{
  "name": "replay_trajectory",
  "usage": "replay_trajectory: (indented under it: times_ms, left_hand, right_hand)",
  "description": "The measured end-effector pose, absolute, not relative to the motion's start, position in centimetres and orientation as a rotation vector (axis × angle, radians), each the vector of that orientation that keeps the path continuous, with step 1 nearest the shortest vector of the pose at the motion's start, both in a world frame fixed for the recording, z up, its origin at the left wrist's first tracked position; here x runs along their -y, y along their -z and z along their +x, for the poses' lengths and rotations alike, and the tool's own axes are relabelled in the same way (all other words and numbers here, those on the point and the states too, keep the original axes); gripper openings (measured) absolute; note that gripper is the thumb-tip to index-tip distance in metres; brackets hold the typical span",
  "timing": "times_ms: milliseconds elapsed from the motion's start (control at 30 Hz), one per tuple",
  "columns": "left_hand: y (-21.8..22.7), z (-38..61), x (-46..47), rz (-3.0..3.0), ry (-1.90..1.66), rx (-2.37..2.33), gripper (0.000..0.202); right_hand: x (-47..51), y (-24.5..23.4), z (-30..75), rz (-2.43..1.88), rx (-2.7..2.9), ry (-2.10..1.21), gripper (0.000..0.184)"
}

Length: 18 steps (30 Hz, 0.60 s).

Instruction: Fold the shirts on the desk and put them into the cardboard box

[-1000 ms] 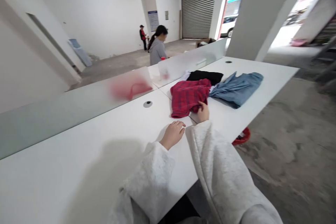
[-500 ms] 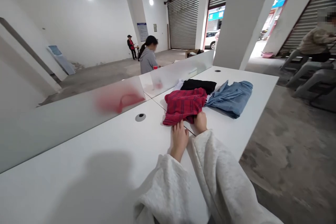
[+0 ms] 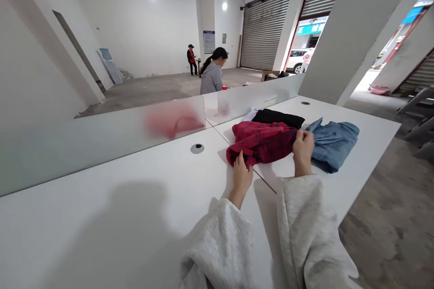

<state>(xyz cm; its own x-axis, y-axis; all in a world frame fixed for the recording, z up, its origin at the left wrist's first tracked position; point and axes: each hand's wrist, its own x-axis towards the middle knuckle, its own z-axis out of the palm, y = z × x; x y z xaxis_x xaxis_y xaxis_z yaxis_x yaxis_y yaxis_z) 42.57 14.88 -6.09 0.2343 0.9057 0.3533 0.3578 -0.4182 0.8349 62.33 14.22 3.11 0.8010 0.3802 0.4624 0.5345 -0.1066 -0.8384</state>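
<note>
A red plaid cloth garment (image 3: 261, 143) lies bunched on the white table (image 3: 101, 216). My left hand (image 3: 242, 176) pinches its near left edge. My right hand (image 3: 303, 151) grips its right end, close beside a blue denim garment (image 3: 334, 144). A black folded garment (image 3: 280, 118) lies just behind the red one, partly hidden by it. Grey-white fleece sleeves cover both my forearms.
A frosted divider panel (image 3: 101, 149) runs along the table's far side, with a round cable grommet (image 3: 197, 148) near it. Beyond it stand a person in a grey hoodie (image 3: 211, 79) and a person in a red vest (image 3: 191, 58). The table's right edge drops to a concrete floor.
Both hands have closed on the red garment, and my right hand has drawn its end rightward, stretching it toward the denim. The view has swung slightly.
</note>
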Motion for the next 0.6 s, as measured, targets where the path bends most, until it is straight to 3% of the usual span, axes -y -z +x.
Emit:
replay_trajectory:
  times_ms: [100,200,300,467,600]
  left_hand:
    - [5.6,42.2,-15.4,1.761,-1.125,-1.082,0.067]
    - [4.1,42.0,-15.3,1.722,-1.144,-0.927,0.062]
    - [1.8,42.2,-14.3,1.714,-1.150,-0.713,0.056]
    - [-2.1,40.3,-13.5,1.718,-1.057,-0.422,0.073]
    - [-5.2,35.4,-14.6,1.656,-1.125,-0.543,0.055]
  right_hand:
    - [-10.7,-8.9,59.5,-1.301,0.719,0.365,0.030]
    - [-7.6,-11.2,54.9,-0.926,0.862,0.391,0.023]
    - [-7.0,-9.4,51.5,-0.998,1.071,0.180,0.021]
    - [-9.2,-5.5,49.8,-1.085,1.360,-0.181,0.024]
    - [-10.0,-6.8,49.4,-0.980,1.331,-0.218,0.022]
